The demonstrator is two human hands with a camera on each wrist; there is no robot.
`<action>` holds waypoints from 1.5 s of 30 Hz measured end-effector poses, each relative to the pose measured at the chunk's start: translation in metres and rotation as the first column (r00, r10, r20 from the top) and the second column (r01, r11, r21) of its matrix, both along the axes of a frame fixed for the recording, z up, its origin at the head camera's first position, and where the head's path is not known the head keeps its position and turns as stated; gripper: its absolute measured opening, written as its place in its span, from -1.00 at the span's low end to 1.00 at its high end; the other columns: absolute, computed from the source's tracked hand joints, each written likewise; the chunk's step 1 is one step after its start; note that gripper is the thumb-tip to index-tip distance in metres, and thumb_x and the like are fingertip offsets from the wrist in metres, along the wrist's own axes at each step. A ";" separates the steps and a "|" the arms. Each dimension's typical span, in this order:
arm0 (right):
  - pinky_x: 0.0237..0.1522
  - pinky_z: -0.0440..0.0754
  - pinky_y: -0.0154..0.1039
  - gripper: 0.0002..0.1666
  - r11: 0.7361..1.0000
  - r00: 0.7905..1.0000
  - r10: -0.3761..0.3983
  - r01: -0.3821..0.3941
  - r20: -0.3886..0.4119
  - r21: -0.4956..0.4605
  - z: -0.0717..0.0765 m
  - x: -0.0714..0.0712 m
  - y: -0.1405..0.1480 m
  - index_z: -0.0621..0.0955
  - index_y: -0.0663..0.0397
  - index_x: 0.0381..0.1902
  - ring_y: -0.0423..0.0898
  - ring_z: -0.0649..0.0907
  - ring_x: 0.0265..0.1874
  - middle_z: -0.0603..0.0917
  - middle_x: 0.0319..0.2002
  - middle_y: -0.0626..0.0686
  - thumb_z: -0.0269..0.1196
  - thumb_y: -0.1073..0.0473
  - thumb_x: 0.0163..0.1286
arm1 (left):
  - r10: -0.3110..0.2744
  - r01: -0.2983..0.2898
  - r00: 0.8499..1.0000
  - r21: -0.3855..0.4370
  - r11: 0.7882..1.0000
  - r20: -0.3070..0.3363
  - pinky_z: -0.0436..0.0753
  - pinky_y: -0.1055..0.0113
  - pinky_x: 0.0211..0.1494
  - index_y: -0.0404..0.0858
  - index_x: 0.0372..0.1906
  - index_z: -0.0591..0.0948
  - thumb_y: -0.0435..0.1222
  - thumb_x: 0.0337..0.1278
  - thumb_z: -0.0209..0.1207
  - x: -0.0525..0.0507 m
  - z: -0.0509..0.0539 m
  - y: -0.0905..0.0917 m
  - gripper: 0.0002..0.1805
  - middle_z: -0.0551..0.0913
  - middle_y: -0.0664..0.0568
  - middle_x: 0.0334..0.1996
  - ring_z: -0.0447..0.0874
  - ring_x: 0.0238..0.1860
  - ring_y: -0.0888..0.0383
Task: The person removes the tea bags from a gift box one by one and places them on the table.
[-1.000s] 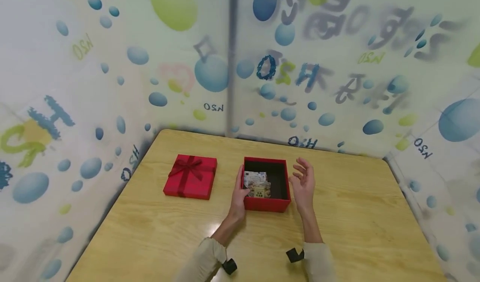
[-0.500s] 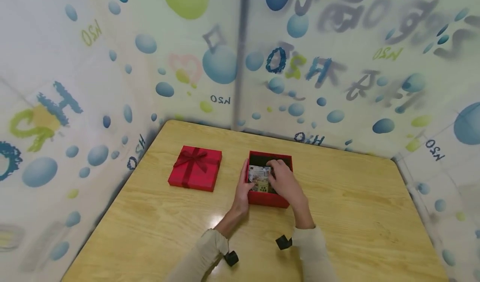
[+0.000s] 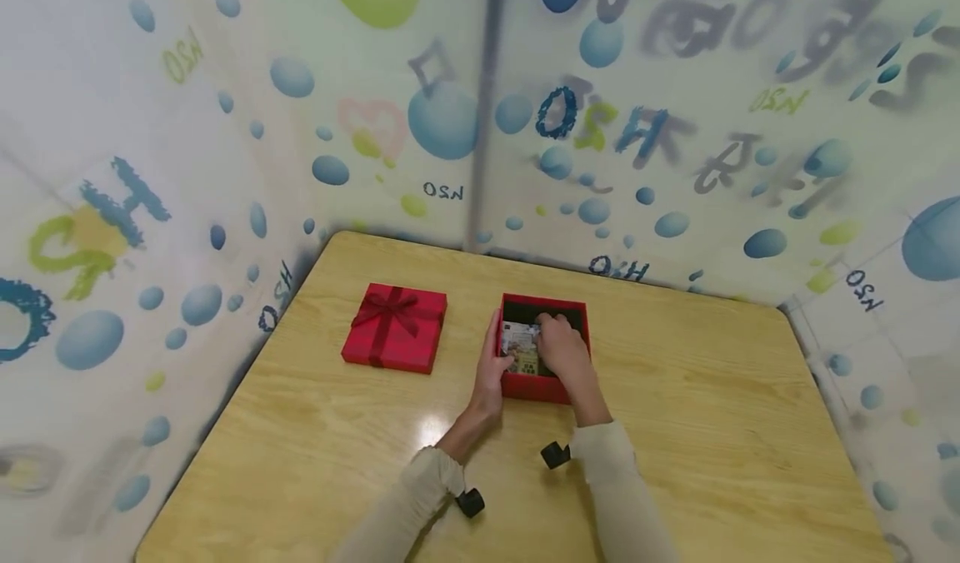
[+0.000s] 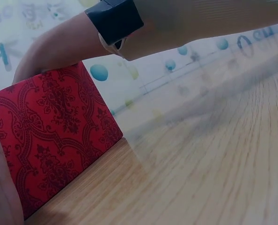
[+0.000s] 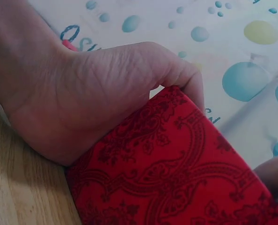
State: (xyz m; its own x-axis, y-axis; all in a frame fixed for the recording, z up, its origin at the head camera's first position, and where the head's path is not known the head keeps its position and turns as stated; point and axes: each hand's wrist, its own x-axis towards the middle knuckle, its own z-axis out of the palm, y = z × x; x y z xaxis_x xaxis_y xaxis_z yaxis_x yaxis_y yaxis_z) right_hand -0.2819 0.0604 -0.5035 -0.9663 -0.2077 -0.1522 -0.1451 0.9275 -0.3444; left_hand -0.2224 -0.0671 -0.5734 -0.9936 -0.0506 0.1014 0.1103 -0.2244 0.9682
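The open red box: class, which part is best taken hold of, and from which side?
The open red box is probably best gripped by its left and right outer walls, a palm from each side, since it stands upright and straight-walled. The left hand is on the left wall; the right hand reaches inside.

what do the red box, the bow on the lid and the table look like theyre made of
Red box: probably stiff cardboard covered in matte-looking paper or cloth; flat walls, crisp edges, dark scroll pattern.
Bow: dark red ribbon, likely fabric; thin, soft-looking loops and tails.
Table: wood or wood-look laminate, smooth and somewhat glossy; grain lines and a bright reflection.
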 end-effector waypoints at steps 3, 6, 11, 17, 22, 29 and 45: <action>-0.04 0.69 0.17 -0.68 1.000 1.000 -0.014 0.013 -0.012 -0.019 -0.001 -0.003 0.000 0.66 0.24 0.14 0.25 0.71 -0.09 0.69 -0.03 0.27 0.26 0.21 0.52 | -0.001 0.001 1.000 -0.013 1.000 -0.012 0.27 0.22 0.20 -0.05 0.73 -0.05 -0.50 0.24 -0.16 -0.003 0.000 -0.001 -0.07 -0.06 0.04 0.70 0.10 0.48 -0.05; -0.05 0.70 0.15 -0.73 0.999 1.000 -0.010 0.010 -0.006 -0.045 -0.004 -0.005 -0.001 0.67 0.26 0.07 0.24 0.71 -0.10 0.68 -0.06 0.25 0.27 0.23 0.51 | 0.016 -0.017 1.000 -0.035 0.999 -0.026 0.32 0.26 0.08 -0.11 0.72 -0.05 -0.52 0.22 -0.15 -0.005 -0.001 -0.002 -0.06 -0.05 -0.02 0.70 0.13 0.45 -0.09; -0.04 0.67 0.10 -0.82 0.993 0.999 -0.005 0.000 -0.042 -0.120 -0.005 -0.004 0.002 0.65 0.30 -0.04 0.19 0.67 -0.11 0.64 -0.09 0.25 0.27 0.28 0.50 | 0.013 -0.016 0.998 -0.057 0.998 -0.053 0.32 0.33 -0.14 -0.13 0.72 -0.04 -0.52 0.22 -0.15 -0.005 -0.003 -0.003 -0.07 -0.05 -0.03 0.70 0.17 0.39 -0.12; 0.08 0.58 0.14 -0.92 0.972 0.997 0.017 -0.033 -0.071 -0.233 0.000 0.007 0.008 0.63 0.26 -0.15 0.24 0.61 -0.02 0.65 -0.17 0.23 0.26 0.32 0.49 | -0.001 -0.002 0.999 -0.084 0.996 -0.041 0.33 0.23 0.02 -0.12 0.72 -0.06 -0.46 0.25 -0.19 0.008 -0.005 -0.002 -0.09 -0.09 0.00 0.71 0.15 0.42 -0.11; -0.07 0.60 0.09 -0.91 0.952 0.994 0.039 -0.068 -0.104 -0.300 0.011 0.009 0.013 0.60 0.29 -0.10 0.18 0.62 -0.19 0.65 -0.25 0.22 0.21 0.35 0.52 | -0.014 0.009 0.997 -0.061 0.998 -0.074 0.19 0.04 0.39 -0.10 0.73 -0.08 -0.42 0.22 -0.20 0.009 -0.003 -0.001 -0.08 -0.10 -0.01 0.71 -0.02 0.59 -0.03; -0.36 0.47 -0.12 -0.88 0.910 0.993 0.017 -0.065 -0.119 -0.408 0.026 0.007 0.019 0.53 0.27 -0.02 -0.04 0.48 -0.52 0.59 -0.41 0.12 0.11 0.32 0.60 | -0.028 0.024 0.995 -0.043 0.999 -0.096 0.15 -0.01 0.45 -0.17 0.72 -0.09 -0.44 0.20 -0.20 0.000 -0.003 -0.001 -0.08 -0.12 -0.07 0.71 -0.05 0.61 -0.05; -0.24 0.46 -0.16 -0.76 0.769 0.968 -0.166 0.007 -0.189 -0.639 0.024 -0.003 0.032 0.57 0.28 0.09 0.03 0.54 -0.35 0.74 -0.31 0.24 0.18 0.25 0.59 | -0.029 0.030 0.998 0.033 0.999 -0.051 0.08 -0.11 0.54 -0.12 0.72 -0.07 -0.42 0.21 -0.17 -0.002 -0.002 0.000 -0.08 -0.05 -0.04 0.70 0.03 0.58 -0.07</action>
